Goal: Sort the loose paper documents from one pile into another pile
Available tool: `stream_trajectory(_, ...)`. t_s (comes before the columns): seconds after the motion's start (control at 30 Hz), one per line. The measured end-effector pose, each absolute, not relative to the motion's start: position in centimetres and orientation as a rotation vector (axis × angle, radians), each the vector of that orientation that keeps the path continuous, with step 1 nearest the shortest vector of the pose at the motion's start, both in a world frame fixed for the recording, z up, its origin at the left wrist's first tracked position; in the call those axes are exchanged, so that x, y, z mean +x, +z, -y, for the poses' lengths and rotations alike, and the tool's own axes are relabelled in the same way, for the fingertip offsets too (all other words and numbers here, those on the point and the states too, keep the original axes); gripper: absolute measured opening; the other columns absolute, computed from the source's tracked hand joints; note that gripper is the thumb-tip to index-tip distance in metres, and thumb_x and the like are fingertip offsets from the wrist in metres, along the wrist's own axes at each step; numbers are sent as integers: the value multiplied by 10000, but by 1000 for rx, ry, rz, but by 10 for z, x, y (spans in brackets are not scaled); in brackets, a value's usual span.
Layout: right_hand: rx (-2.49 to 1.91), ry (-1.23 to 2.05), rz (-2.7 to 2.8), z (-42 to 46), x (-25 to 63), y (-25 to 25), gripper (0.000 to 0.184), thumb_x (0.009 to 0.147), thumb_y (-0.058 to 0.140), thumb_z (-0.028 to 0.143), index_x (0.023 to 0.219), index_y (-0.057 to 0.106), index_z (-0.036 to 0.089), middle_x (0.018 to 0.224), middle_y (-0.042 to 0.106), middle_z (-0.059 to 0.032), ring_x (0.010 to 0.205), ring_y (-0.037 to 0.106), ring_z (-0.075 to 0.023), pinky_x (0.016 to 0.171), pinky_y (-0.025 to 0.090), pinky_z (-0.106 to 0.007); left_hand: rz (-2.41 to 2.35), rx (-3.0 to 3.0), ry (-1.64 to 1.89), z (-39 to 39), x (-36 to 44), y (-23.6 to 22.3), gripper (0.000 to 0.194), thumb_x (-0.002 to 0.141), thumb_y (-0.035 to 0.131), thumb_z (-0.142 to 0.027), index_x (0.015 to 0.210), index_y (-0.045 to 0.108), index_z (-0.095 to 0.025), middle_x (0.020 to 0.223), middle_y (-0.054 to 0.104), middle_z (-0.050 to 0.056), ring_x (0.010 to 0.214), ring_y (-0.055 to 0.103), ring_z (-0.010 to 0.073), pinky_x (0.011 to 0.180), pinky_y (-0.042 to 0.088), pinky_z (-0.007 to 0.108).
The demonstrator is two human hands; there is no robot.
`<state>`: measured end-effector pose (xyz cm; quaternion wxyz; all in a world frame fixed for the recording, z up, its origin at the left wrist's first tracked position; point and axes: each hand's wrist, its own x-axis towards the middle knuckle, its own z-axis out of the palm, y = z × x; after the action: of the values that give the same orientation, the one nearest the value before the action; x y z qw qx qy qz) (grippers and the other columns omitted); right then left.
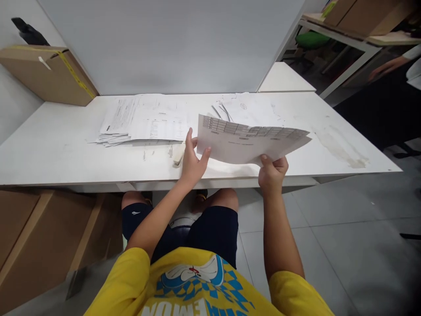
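Note:
Printed paper sheets (243,147) with a table of rows along the top are held tilted above the desk's front half. My right hand (272,173) pinches their lower right edge, thumb in front. At the left edge of the sheets is my left hand (194,160), thumb and forefinger spread apart, thumb tip by the lower left corner. Just beside that hand lies a small cream stapler (178,154), partly hidden by it. A pile of printed papers (144,118) lies on the left, and more papers (253,109) lie behind the held sheets.
The white desk (66,149) meets a pale upright panel (177,44). A taped cardboard box (49,74) stands at its back left corner; more cardboard boxes (49,232) are below left. On the right, another person's hand (388,68) shows near a second table (358,41).

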<state>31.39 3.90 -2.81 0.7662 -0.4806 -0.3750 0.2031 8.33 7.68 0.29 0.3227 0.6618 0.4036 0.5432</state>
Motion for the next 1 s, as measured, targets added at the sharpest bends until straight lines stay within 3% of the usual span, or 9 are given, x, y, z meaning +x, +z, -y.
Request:
stream_trajectory(0.07,-1060,511,835,-42,313,-28,524,595,787,485,1031,700,207,991,713,-61,1000,653,-251,997,478,-437,-1087,1737,1422,-74,84,2,716,963,488,-618,1542,181,-329,1319,553,123,1247,558,254,1105,434,462)
stream_trajectory(0.23,-1123,613,885,-29,314,-36,487,630,780,488,1021,690,212,1037,702,-74,1076,636,-279,1000,471,-431,-1117,1847,1508,-66,86,-16,562,994,435,-589,1442,299,-279,1359,512,154,1264,541,252,1051,485,435)
stream_trajectory(0.5,-1182,641,924,-26,318,-35,433,658,783,444,1012,709,206,1020,716,-73,1101,632,-285,1009,469,-437,-1089,1867,1480,-63,90,-24,486,1037,339,-524,1450,257,-283,1399,491,157,1323,514,260,1086,470,442)
stream_trajectory(0.73,-1282,727,938,-12,321,-35,428,693,786,449,1049,726,219,1036,734,-65,1036,658,-265,955,509,-419,-1068,1901,1346,-48,73,-7,315,1035,390,-474,1247,464,-253,1162,623,106,1117,625,234,946,548,386)
stream_trajectory(0.87,-1382,828,960,12,314,-26,416,704,802,463,1044,735,233,1034,748,-63,1054,664,-291,932,533,-441,-1070,1894,1315,-36,47,3,351,1040,394,-443,1348,407,-274,1267,617,113,1169,622,232,942,556,372)
stream_trajectory(1.0,-1436,1162,926,35,297,-25,467,693,825,480,1081,730,239,1058,756,-70,957,699,-294,803,577,-424,-1126,1945,1286,-59,7,9,423,1044,365,-455,1435,395,-295,1242,638,106,1095,649,212,891,569,360)
